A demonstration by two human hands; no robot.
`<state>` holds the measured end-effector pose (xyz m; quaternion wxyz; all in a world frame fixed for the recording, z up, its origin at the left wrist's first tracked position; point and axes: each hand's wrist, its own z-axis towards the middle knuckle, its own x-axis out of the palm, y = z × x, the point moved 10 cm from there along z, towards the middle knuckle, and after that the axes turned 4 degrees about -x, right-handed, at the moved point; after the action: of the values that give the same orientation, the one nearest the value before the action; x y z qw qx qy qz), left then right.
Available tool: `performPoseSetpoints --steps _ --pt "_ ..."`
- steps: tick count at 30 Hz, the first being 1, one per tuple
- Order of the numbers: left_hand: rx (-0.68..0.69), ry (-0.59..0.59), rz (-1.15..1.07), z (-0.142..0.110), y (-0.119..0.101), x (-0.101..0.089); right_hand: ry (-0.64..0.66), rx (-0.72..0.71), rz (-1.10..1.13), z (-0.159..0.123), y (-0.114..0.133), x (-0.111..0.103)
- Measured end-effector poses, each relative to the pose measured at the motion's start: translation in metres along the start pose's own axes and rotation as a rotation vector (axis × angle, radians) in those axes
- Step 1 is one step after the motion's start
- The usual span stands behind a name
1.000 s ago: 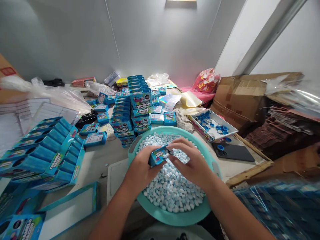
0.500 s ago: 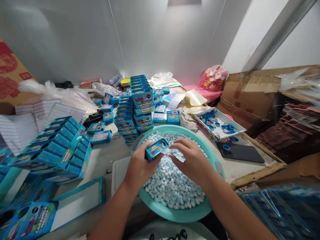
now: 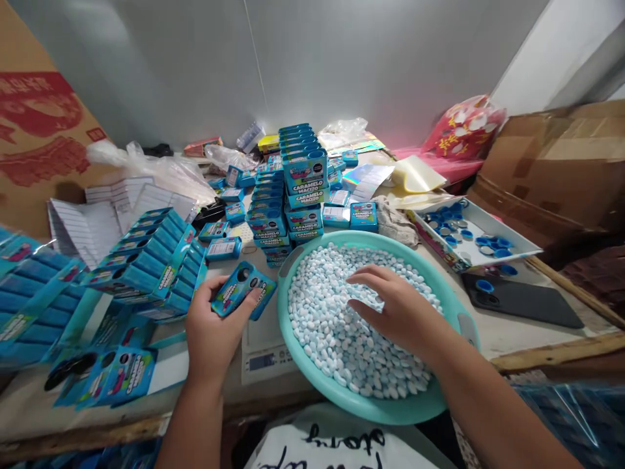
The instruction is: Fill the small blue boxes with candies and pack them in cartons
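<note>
My left hand point(image 3: 217, 329) is closed around a small blue candy box point(image 3: 237, 290) with a round hole in its face, tilted left of the basin. Just behind its right end shows a second blue box point(image 3: 265, 301); whether my hand touches it I cannot tell. A white digital scale point(image 3: 266, 359) lies beneath them. My right hand point(image 3: 385, 303) hovers over pale blue and white candies point(image 3: 336, 352), fingers apart, nothing seen in it. The candies fill a turquoise basin point(image 3: 378, 417) in front of me.
Stacked candy boxes point(image 3: 305, 176) stand behind the basin. Packed display trays point(image 3: 151, 260) sit at left. At right are a tray of blue caps point(image 3: 522, 246), a dark phone point(image 3: 532, 303) with a cap on it, and a cardboard box point(image 3: 551, 156).
My left hand has carried the candy box left, from over the basin to above the scale. My right hand stays over the candies. The view has shifted left.
</note>
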<state>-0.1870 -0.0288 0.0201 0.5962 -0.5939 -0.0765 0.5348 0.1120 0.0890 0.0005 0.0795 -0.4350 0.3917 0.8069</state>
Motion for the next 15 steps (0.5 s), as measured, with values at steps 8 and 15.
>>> performPoseSetpoints --steps 8,15 --pt "-0.051 0.174 0.028 -0.014 0.039 0.022 0.251 0.007 0.015 -0.011 -0.003 0.032" --pt "-0.052 0.109 -0.291 -0.008 0.045 -0.007 0.320 0.017 0.057 -0.014 -0.013 0.042"
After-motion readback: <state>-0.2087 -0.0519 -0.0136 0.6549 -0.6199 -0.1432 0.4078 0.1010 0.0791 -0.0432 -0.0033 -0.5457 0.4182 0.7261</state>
